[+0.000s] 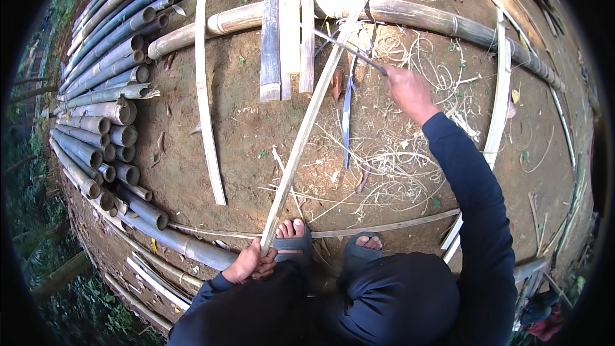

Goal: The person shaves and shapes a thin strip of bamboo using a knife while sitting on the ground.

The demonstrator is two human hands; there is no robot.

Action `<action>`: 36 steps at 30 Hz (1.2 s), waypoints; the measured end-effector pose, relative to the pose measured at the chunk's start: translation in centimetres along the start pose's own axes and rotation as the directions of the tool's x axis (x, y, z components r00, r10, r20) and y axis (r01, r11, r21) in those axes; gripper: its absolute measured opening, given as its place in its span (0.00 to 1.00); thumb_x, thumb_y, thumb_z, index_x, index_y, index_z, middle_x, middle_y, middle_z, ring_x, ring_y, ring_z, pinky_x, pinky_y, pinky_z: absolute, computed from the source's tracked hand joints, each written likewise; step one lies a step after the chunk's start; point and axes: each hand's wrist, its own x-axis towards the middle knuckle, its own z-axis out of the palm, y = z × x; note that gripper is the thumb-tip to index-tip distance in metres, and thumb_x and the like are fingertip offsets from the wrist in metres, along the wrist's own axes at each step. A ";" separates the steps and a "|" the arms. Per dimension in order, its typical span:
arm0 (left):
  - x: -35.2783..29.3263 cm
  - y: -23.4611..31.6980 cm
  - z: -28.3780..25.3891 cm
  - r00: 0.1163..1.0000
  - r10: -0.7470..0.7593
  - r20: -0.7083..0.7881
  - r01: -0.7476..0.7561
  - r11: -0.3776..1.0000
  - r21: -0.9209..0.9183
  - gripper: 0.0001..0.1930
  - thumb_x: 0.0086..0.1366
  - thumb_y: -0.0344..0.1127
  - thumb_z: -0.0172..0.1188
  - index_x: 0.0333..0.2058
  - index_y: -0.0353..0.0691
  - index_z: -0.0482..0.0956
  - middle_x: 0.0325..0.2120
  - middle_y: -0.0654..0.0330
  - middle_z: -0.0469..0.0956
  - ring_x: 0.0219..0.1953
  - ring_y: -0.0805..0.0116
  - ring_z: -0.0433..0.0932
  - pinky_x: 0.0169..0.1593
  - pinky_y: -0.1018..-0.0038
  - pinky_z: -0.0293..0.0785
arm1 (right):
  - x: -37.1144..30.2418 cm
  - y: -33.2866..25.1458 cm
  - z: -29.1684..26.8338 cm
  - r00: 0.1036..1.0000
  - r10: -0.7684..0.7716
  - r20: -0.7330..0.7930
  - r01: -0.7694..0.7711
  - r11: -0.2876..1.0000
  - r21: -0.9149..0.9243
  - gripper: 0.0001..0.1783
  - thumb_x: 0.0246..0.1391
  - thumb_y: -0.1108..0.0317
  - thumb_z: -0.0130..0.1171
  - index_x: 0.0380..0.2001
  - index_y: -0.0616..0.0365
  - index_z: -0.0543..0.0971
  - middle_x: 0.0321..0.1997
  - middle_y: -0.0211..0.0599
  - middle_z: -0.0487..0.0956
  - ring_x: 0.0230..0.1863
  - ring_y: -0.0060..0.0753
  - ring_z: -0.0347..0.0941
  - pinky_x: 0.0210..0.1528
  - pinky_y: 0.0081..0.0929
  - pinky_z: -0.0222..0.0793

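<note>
Strip (307, 122) — long bamboo slat, slanting across the dirt (237, 102) from your feet; your left hand (251, 263) grips its near end. Knife (349, 50) — clenched in your right hand (407, 90), blade against the strip's far part. Culms (106, 109) stacked left.

Bare brown dirt ground (243, 128) beneath me, daylight, stacked bamboo poles (102, 90) at my left, pale shavings (397, 147) scattered, greenery (38, 218) beyond.

Just one head cam, fisheye, looking steeply down at the dirt ground (243, 128) from standing-ish height, edges bending toward the rim.
</note>
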 end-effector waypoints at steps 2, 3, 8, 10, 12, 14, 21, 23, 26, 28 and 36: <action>0.1 0.3 -0.3 1.000 -0.010 0.016 0.009 1.000 0.019 0.33 0.72 0.64 0.17 0.17 0.46 0.54 0.08 0.68 0.50 0.09 0.76 0.47 0.11 0.78 0.45 | -2.6 -2.6 1.0 0.989 -0.144 -0.028 0.146 0.986 0.080 0.11 0.53 0.73 0.59 0.42 0.58 0.78 0.24 0.44 0.79 0.22 0.44 0.79 0.25 0.43 0.76; 0.1 0.2 -0.5 0.999 -0.013 0.034 0.012 1.000 0.018 0.34 0.72 0.65 0.17 0.17 0.47 0.54 0.09 0.69 0.50 0.09 0.76 0.47 0.12 0.78 0.46 | -3.8 -3.3 1.5 0.965 -0.247 -0.088 0.256 0.959 0.118 0.14 0.51 0.74 0.61 0.43 0.57 0.78 0.24 0.42 0.78 0.21 0.43 0.78 0.25 0.42 0.76; -0.2 0.6 -0.4 0.991 0.070 -0.118 -0.069 0.998 0.010 0.33 0.72 0.66 0.24 0.18 0.46 0.55 0.10 0.69 0.50 0.09 0.75 0.48 0.14 0.76 0.47 | -8.9 -4.1 1.9 0.972 -0.054 -0.229 0.103 0.972 0.211 0.12 0.51 0.74 0.62 0.41 0.58 0.80 0.24 0.42 0.79 0.21 0.39 0.79 0.23 0.35 0.73; 0.0 0.8 -0.4 0.971 0.112 -0.212 -0.110 0.994 0.020 0.33 0.73 0.65 0.27 0.18 0.45 0.56 0.10 0.68 0.51 0.09 0.75 0.49 0.14 0.75 0.47 | -11.9 -4.1 3.9 0.942 0.231 -0.244 -0.114 0.903 0.414 0.07 0.54 0.74 0.59 0.38 0.58 0.80 0.23 0.43 0.80 0.20 0.40 0.78 0.22 0.35 0.72; 0.1 1.6 -0.6 0.945 0.158 -0.288 -0.150 0.987 0.050 0.32 0.73 0.65 0.30 0.17 0.45 0.56 0.10 0.68 0.51 0.10 0.74 0.50 0.15 0.75 0.47 | -16.2 -3.6 5.8 0.866 0.494 -0.079 -0.412 0.794 0.448 0.08 0.56 0.73 0.58 0.39 0.61 0.81 0.20 0.46 0.79 0.17 0.41 0.76 0.21 0.36 0.70; 1.3 1.5 -3.0 0.843 0.414 -0.343 -0.323 0.900 0.292 0.33 0.73 0.61 0.36 0.16 0.40 0.62 0.10 0.66 0.58 0.11 0.72 0.57 0.15 0.71 0.52 | -20.1 -3.8 6.8 0.840 0.520 -0.154 -0.390 0.776 0.495 0.10 0.57 0.72 0.57 0.41 0.63 0.80 0.16 0.46 0.77 0.13 0.42 0.75 0.19 0.36 0.69; 2.1 13.5 -0.3 0.497 0.676 -0.544 -0.375 0.732 0.568 0.30 0.73 0.56 0.47 0.19 0.35 0.69 0.11 0.67 0.64 0.14 0.75 0.60 0.20 0.71 0.58 | -30.7 -5.7 5.1 0.861 0.507 0.039 -0.494 0.816 0.300 0.37 0.51 0.71 0.59 0.66 0.57 0.62 0.42 0.59 0.76 0.41 0.62 0.75 0.42 0.49 0.72; 2.5 18.0 0.5 0.528 0.669 -0.523 -0.445 0.742 0.501 0.27 0.73 0.57 0.48 0.23 0.40 0.69 0.12 0.70 0.62 0.12 0.78 0.58 0.17 0.75 0.55 | -31.2 -7.1 3.9 0.810 0.567 0.151 -0.586 0.771 0.251 0.45 0.50 0.71 0.60 0.70 0.55 0.53 0.50 0.57 0.70 0.49 0.63 0.70 0.50 0.49 0.69; 5.1 23.6 -0.2 0.399 0.797 -0.454 -0.479 0.603 0.638 0.23 0.72 0.57 0.49 0.31 0.42 0.71 0.13 0.72 0.60 0.10 0.80 0.56 0.14 0.78 0.54 | -32.7 -7.8 4.1 0.813 0.550 0.189 -0.581 0.748 0.321 0.45 0.50 0.71 0.60 0.70 0.57 0.52 0.52 0.56 0.67 0.53 0.61 0.66 0.56 0.49 0.64; 6.8 27.6 -0.1 0.419 0.772 -0.478 -0.508 0.636 0.581 0.29 0.72 0.55 0.49 0.25 0.32 0.74 0.14 0.61 0.71 0.14 0.68 0.70 0.22 0.67 0.68 | -33.7 -7.8 3.7 0.828 0.533 0.174 -0.560 0.784 0.267 0.45 0.50 0.70 0.60 0.70 0.59 0.53 0.53 0.57 0.66 0.55 0.61 0.63 0.59 0.50 0.61; 12.5 35.5 4.6 0.442 0.777 -0.448 -0.442 0.623 0.645 0.18 0.71 0.42 0.54 0.41 0.28 0.73 0.23 0.55 0.76 0.18 0.69 0.77 0.18 0.73 0.74 | -39.3 -5.9 3.1 0.701 0.713 -0.010 -0.700 0.691 0.181 0.39 0.52 0.65 0.61 0.66 0.63 0.60 0.56 0.58 0.64 0.58 0.61 0.59 0.63 0.51 0.55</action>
